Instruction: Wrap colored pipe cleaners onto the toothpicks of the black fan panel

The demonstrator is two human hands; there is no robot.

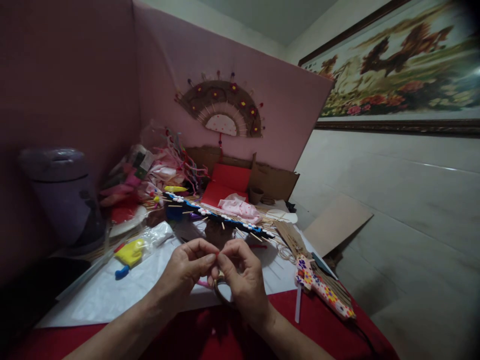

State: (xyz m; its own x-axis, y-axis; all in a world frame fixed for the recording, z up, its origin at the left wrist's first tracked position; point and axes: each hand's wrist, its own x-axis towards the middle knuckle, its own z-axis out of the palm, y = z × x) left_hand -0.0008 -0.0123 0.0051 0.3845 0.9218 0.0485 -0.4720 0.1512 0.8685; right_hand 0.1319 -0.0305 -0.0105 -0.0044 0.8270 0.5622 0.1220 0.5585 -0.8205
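Observation:
My left hand (191, 262) and my right hand (242, 275) meet low in the middle of the view, thumbs and forefingers pinched together. Between the fingertips shows a tiny red piece (217, 253), mostly covered by them; its material is too small to tell. Just beneath the right fingers a dark curved loop (222, 295) and a bit of pink show, partly hidden. Beyond the hands lies a black curved strip (213, 216) with blue and white decorations and thin wooden sticks poking out.
Yellow and blue clay (129, 254) lies on clear plastic at left, near a lidded purple container (67, 200). A flower-patterned glue gun (322, 290) lies right. Red card (229, 180), cardboard and a pile of craft materials (165, 165) stand behind. A decorated fan (221, 105) hangs on the pink panel.

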